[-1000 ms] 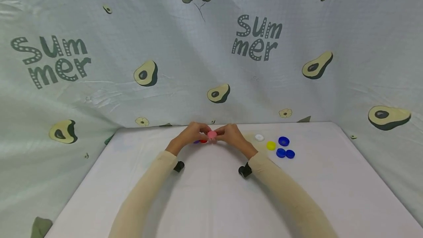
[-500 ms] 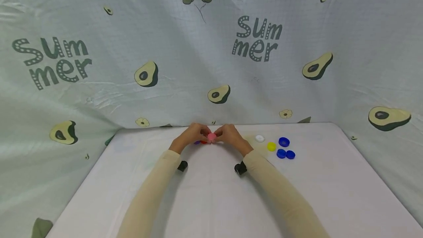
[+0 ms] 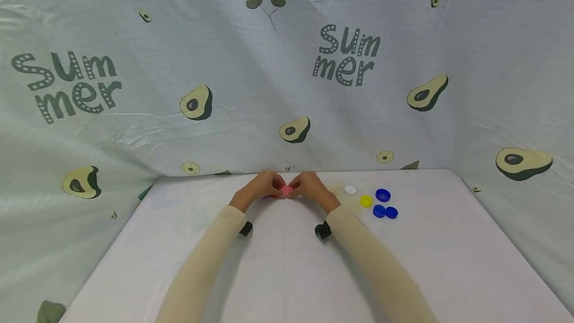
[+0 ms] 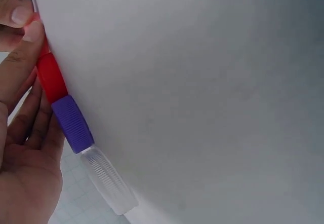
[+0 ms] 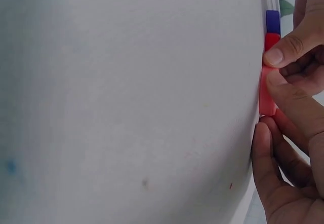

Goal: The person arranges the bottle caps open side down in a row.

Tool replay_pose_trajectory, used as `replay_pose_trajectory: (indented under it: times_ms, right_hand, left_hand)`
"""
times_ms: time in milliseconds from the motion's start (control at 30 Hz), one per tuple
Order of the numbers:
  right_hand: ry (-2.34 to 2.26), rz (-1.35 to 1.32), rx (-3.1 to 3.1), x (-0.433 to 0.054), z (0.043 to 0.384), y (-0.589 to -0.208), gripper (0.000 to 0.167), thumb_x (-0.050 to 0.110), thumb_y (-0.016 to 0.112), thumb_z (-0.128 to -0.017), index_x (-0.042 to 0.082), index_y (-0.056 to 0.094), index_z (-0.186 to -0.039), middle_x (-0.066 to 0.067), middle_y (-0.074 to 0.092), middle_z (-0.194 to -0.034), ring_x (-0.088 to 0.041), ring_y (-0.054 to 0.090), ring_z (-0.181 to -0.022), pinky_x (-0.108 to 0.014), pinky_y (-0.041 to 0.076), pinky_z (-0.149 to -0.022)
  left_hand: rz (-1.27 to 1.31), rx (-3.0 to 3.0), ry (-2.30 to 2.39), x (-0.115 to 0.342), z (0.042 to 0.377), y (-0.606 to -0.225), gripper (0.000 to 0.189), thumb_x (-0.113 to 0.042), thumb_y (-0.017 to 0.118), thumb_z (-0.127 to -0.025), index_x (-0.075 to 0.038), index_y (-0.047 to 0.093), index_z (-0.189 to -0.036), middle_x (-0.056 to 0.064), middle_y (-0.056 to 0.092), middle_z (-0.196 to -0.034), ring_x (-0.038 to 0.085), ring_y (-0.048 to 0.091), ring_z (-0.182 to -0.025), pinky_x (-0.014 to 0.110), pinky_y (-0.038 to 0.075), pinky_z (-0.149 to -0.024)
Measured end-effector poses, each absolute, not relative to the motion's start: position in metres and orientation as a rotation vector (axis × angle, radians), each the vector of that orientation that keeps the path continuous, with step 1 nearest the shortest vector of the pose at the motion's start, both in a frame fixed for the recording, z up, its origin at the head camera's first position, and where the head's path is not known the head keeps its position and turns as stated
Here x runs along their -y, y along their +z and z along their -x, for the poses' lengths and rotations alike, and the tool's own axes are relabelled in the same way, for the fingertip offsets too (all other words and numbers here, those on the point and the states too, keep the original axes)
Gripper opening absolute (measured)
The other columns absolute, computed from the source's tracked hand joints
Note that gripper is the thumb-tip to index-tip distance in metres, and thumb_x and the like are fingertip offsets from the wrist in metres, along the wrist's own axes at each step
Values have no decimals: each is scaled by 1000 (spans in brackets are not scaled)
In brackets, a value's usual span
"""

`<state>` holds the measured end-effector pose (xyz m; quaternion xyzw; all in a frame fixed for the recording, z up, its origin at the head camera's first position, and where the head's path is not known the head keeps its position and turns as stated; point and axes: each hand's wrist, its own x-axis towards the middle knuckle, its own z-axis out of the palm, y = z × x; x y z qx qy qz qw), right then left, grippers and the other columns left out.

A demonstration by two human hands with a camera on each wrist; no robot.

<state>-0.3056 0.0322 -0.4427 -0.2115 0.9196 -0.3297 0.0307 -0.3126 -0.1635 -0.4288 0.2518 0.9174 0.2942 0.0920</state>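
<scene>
A pink bottle cap (image 3: 286, 192) is between my two hands near the back edge of the white table. My left hand (image 3: 262, 186) pinches it from the left. On the other side, my right hand (image 3: 310, 187) grips it, with the thumb laid on the cap in the right wrist view. Next to the pink cap stands a red cap (image 4: 52, 77), followed by a purple cap (image 4: 73, 124) and a clear ribbed cap (image 4: 106, 181), all in one line. From the head, my left hand covers most of this line.
To the right of my hands lie a white cap (image 3: 350, 190), a yellow cap (image 3: 366, 201) and several blue caps (image 3: 383, 195). Behind the table (image 3: 287, 273) hangs a cloth (image 3: 251, 64) printed with avocados.
The pink cap has come down slightly toward the table, level with the red one. Both hands moved with it, and my right forearm has drawn inward a little.
</scene>
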Motion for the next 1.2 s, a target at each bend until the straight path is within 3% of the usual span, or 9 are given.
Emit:
replay_pose_trajectory:
  times_ms: [567, 667, 867, 1200]
  right_hand:
    - [-977, 644, -2795, -36, 310, -441, 26, 15, 87, -82, 3, 80, -104, -5, 77, -97, -16, 64, -92, -28, 55, -81]
    - [-960, 653, -2755, -42, 308, -433, 33, 13, 85, -84, 0, 76, -113, -8, 76, -103, -19, 68, -96, -29, 57, -85]
    - [-832, 761, -2761, -73, 300, -410, 36, 13, 79, -90, -2, 71, -121, -13, 73, -114, -23, 69, -103, -32, 57, -91]
    - [-676, 734, -2805, -138, 293, -381, 29, 8, 75, -93, -5, 71, -119, -20, 72, -116, -29, 67, -102, -40, 57, -92]
  left_hand:
    - [-730, -2686, 772, 154, 311, -424, 24, -6, 82, -85, 2, 74, -107, 5, 72, -93, 12, 60, -80, 25, 53, -75]
    - [-728, -2711, 689, 153, 309, -418, 34, -7, 84, -83, 4, 71, -113, 9, 72, -100, 17, 62, -87, 31, 55, -83]
    - [-729, -2761, 710, 150, 304, -412, 52, -12, 82, -87, 6, 62, -131, 17, 66, -126, 31, 61, -117, 42, 52, -99]
    - [-959, -2703, 831, 100, 293, -401, 47, -17, 79, -91, 5, 63, -130, 19, 66, -127, 32, 61, -118, 42, 50, -102]
